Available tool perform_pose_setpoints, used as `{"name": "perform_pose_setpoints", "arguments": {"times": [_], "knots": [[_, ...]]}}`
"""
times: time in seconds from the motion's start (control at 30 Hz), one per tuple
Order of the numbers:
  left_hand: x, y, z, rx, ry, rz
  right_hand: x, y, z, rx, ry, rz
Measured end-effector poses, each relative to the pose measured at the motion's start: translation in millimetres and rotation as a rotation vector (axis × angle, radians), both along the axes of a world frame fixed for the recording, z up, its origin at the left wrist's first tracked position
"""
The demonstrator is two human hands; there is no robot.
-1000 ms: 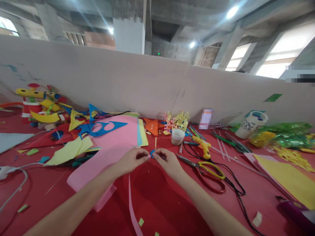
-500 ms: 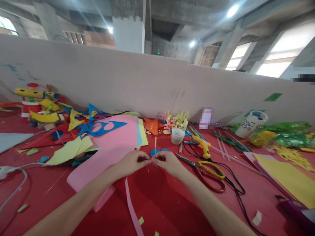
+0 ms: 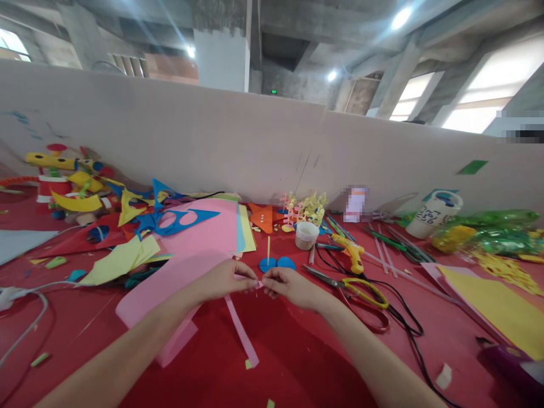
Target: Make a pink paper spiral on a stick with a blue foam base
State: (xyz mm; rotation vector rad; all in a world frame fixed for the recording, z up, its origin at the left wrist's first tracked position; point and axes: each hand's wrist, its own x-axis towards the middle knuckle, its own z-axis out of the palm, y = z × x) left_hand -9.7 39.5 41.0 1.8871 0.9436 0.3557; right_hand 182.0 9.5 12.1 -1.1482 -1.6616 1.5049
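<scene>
Over the middle of the red table, my left hand [image 3: 233, 279] and my right hand [image 3: 285, 285] meet fingertip to fingertip. Both are closed in a pinch on a narrow pink strip [image 3: 241, 331], a bit of which shows between the fingertips. Its long tail passes behind my left hand and trails down over the table. Just beyond the fingers lie two blue discs [image 3: 287, 263]; a thin yellow stick [image 3: 268, 249] stands up at the left one. How the strip is wound or folded at the fingertips is too small to make out.
Large scissors [image 3: 340, 285] and a yellow glue gun [image 3: 353, 252] with a black cord lie right of my hands. A small white cup [image 3: 306, 235] stands behind the discs. Pink sheets [image 3: 170, 294] and blue cut-out scraps [image 3: 182, 221] spread to the left.
The strip's tail has been drawn up, and its end now shows farther right on the table. My hands have shifted slightly, and more of the right blue disc shows.
</scene>
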Motion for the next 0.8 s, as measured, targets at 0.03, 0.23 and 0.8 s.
{"name": "perform_pose_setpoints", "arguments": {"times": [0.03, 0.23, 0.8], "knots": [[-0.5, -0.1, 0.8, -0.039, -0.019, 0.000, 0.2, 0.0, 0.5, -0.008, 0.006, 0.008], [-1.9, -0.4, 4.2, -0.154, -0.099, 0.008, 2.4, 1.9, 2.4, 0.023, 0.005, -0.004], [5.2, -2.6, 6.0, 0.081, 0.008, 0.066, -0.8, 2.3, 2.6, 0.087, 0.004, -0.060]]}}
